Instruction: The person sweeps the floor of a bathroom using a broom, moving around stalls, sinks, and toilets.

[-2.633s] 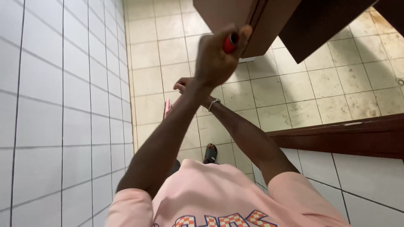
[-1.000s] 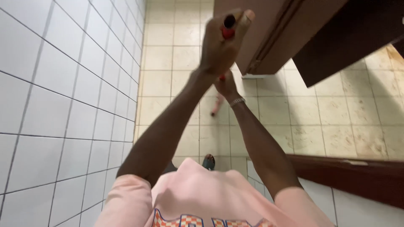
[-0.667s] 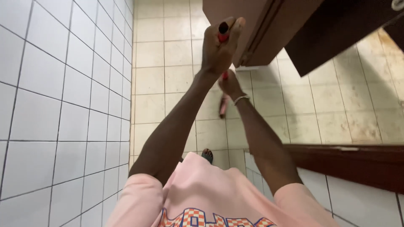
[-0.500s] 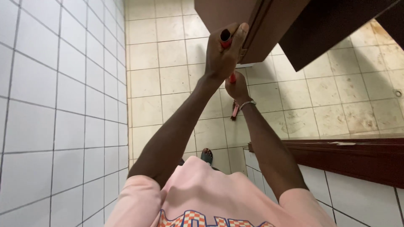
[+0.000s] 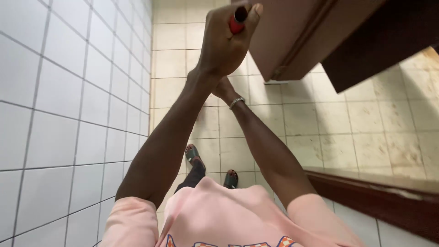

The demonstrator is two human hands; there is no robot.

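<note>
While the left hand (image 5: pixel 224 43) is clenched round the top of a red handle (image 5: pixel 237 23), the right hand (image 5: pixel 224 88) sits lower, mostly hidden; its grip cannot be told. Beige floor tiles (image 5: pixel 302 119) lie below.

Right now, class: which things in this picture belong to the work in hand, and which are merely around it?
In use:
left hand gripping the red handle
right hand lower down, mostly hidden

Merely around:
brown door
white wall tiles
floor tiles
sandals
wooden ledge
</note>
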